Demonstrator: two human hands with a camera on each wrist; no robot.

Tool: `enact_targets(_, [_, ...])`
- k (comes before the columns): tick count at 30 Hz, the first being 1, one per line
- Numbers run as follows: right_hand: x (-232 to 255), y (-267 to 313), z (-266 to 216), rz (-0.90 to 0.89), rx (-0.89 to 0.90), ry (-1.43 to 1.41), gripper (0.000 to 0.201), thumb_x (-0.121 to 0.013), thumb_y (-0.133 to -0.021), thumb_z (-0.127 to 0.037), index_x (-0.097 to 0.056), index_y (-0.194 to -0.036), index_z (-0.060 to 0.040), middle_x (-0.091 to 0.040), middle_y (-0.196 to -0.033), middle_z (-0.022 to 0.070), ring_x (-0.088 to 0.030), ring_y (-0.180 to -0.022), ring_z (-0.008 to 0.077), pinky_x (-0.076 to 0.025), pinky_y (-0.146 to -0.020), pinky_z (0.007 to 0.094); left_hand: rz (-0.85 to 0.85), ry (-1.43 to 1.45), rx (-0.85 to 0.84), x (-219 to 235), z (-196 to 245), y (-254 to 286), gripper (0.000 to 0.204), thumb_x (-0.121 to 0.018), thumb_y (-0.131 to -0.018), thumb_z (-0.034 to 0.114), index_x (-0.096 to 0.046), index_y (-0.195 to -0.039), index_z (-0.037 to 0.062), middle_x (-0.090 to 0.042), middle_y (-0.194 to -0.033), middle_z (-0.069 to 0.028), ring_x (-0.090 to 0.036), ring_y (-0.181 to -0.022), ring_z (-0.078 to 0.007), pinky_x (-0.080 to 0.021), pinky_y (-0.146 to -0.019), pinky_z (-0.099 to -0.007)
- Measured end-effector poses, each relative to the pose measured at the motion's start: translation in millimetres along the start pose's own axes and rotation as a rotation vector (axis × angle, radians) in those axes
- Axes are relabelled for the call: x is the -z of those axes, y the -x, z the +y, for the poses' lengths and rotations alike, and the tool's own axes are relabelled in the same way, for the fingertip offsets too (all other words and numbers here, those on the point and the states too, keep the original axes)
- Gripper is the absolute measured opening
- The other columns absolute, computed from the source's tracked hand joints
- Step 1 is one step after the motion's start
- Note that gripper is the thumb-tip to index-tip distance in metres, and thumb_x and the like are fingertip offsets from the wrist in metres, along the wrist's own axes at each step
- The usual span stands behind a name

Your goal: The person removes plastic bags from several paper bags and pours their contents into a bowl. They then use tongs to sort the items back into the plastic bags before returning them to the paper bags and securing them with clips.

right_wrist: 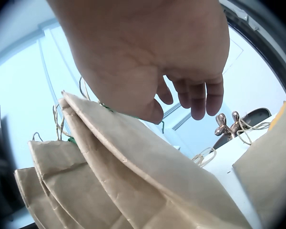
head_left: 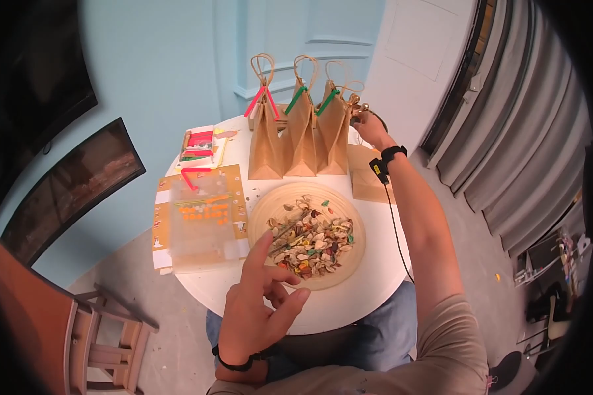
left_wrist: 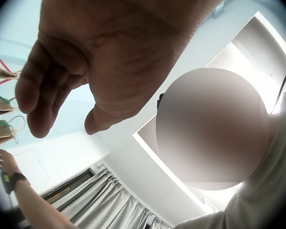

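My left hand (head_left: 254,309) hovers over the near left edge of a round tray (head_left: 259,205), its fingers loosely bent and holding nothing. Heaped in the tray is a mix of dried petals and leaves (head_left: 323,240), with a thin dark tool (head_left: 284,236) lying across it. My right hand (head_left: 375,131) reaches out past the rightmost of three upright brown paper bags (head_left: 335,141). Its fingers hang relaxed beside that bag (right_wrist: 152,152) in the right wrist view, with nothing between them. Near them stands a shiny copper-coloured figure (right_wrist: 224,126).
A red clip (head_left: 265,92) and green clips (head_left: 296,101) sit at the bag tops. Another paper bag (head_left: 369,178) lies flat at right. At left, a clear plastic bag (head_left: 201,243) with orange pieces rests on patterned sheets (head_left: 160,217). Behind it is a box of clips (head_left: 197,146).
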State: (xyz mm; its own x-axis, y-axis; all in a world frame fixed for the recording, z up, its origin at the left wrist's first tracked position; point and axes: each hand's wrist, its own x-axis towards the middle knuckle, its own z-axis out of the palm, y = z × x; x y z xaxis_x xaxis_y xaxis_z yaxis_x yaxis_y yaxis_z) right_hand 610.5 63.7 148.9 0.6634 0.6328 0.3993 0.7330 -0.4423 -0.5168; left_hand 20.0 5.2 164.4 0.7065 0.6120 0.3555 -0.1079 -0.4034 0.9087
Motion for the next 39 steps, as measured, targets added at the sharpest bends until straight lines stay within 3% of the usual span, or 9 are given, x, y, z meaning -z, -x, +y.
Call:
enact_targets(3, [17.0, 23.7, 26.5, -0.105, 0.011, 0.026, 0.048, -0.073, -0.097, -0.021, -0.074, -0.140, 0.0027, -0.078, -0.132, 0.0295, -0.075, -0.125, 0.0431, -0.058, -0.108, 0.0480, 0.010, -0.001, -0.035, -1.9, -3.0, 4.3, 0.096, -0.084, -0.092, 0.008, -0.033, -0.172, -0.0060, -0.082, -0.099, -0.0088, -0.076, -0.076, -0.0129, -0.060, -0.075, -0.0272])
enact_targets(8, [41.0, 95.6, 49.2, -0.311, 0.092, 0.184, 0.040, -0.076, -0.098, -0.024, -0.080, -0.127, 0.0028, -0.080, -0.128, 0.0273, -0.076, -0.123, 0.0416, -0.059, -0.106, 0.0449, -0.018, -0.018, -0.060, -2.5, 3.8, 7.1, 0.050, -0.090, -0.095, 0.016, -0.068, -0.137, 0.0011, -0.080, -0.130, -0.0184, -0.078, -0.072, -0.0178, -0.061, -0.067, -0.0313])
enact_targets(11, [59.9, 147.3, 25.6, -0.375, 0.098, 0.126, 0.042, -0.073, -0.103, -0.026, -0.075, -0.134, 0.0034, -0.079, -0.131, 0.0218, -0.075, -0.120, 0.0340, -0.059, -0.104, 0.0422, -0.057, -0.184, -0.032, 1.1, 8.2, 0.9, 0.056, -0.088, -0.097, 0.020, -0.065, -0.145, 0.0014, -0.082, -0.115, -0.0166, -0.077, -0.071, -0.0217, -0.061, -0.066, -0.0344])
enact_targets(13, [70.8, 182.5, 1.6, -0.353, 0.087, 0.009, 0.041, -0.073, -0.107, -0.029, -0.075, -0.133, 0.0026, -0.078, -0.132, 0.0180, -0.074, -0.120, 0.0303, -0.058, -0.104, 0.0411, -0.075, -0.327, 0.010, 2.5, 3.0, -5.4, 0.062, -0.087, -0.098, 0.024, -0.063, -0.150, 0.0010, -0.082, -0.107, -0.0160, -0.076, -0.070, -0.0252, -0.061, -0.067, -0.0368])
enact_targets(20, [74.2, 272.8, -62.6, -0.086, 0.053, -0.464, 0.025, -0.073, -0.107, -0.016, -0.074, -0.124, 0.0019, -0.076, -0.127, 0.0113, -0.071, -0.112, 0.0215, -0.057, -0.100, 0.0371, 0.059, -0.963, 0.235, 30.3, -87.0, -25.3, 0.046, -0.087, -0.094, 0.032, -0.073, -0.117, -0.0058, -0.077, -0.104, -0.0273, -0.077, -0.102, -0.0449, -0.061, -0.089, -0.0520])
enact_targets(29, [66.8, 299.4, -65.2, 0.035, 0.115, -0.603, 0.018, -0.071, -0.107, -0.007, -0.074, -0.119, 0.0054, -0.075, -0.127, 0.0113, -0.070, -0.113, 0.0209, -0.058, -0.102, 0.0357, 0.039, -1.127, 0.375, 37.2, -163.8, -41.6, 0.030, -0.082, -0.086, 0.018, -0.079, -0.107, -0.0030, -0.077, -0.100, -0.0268, -0.076, -0.103, -0.0454, -0.063, -0.090, -0.0512])
enact_targets(32, [67.6, 303.1, -65.4, 0.046, 0.115, -0.678, 0.016, -0.070, -0.108, -0.007, -0.074, -0.118, 0.0046, -0.076, -0.125, 0.0100, -0.070, -0.112, 0.0194, -0.057, -0.101, 0.0351, 0.145, -1.171, 0.319, 42.6, -158.8, -39.4, 0.020, -0.079, -0.088, 0.013, -0.079, -0.102, -0.0021, -0.076, -0.095, -0.0256, -0.075, -0.097, -0.0448, -0.061, -0.085, -0.0524])
enact_targets(35, [71.9, 312.4, -73.2, -0.039, 0.073, -0.749, 0.016, -0.070, -0.109, -0.008, -0.075, -0.120, 0.0036, -0.077, -0.124, 0.0075, -0.070, -0.110, 0.0171, -0.057, -0.101, 0.0345, 0.586, -1.106, -0.025, 38.8, -117.5, -42.4, 0.013, -0.078, -0.090, 0.008, -0.075, -0.097, -0.0027, -0.074, -0.095, -0.0248, -0.072, -0.088, -0.0440, -0.057, -0.079, -0.0536])
enact_targets(39, [73.4, 327.9, -97.9, -0.208, 0.107, -0.874, 0.019, -0.070, -0.111, -0.010, -0.075, -0.124, 0.0016, -0.077, -0.123, 0.0056, -0.070, -0.108, 0.0152, -0.057, -0.102, 0.0341, 0.650, -0.956, -0.452, 4.0, -37.4, -25.7, 0.011, -0.077, -0.090, 0.000, -0.068, -0.097, 0.0005, -0.069, -0.092, -0.0174, -0.067, -0.081, -0.0402, -0.056, -0.075, -0.0501])
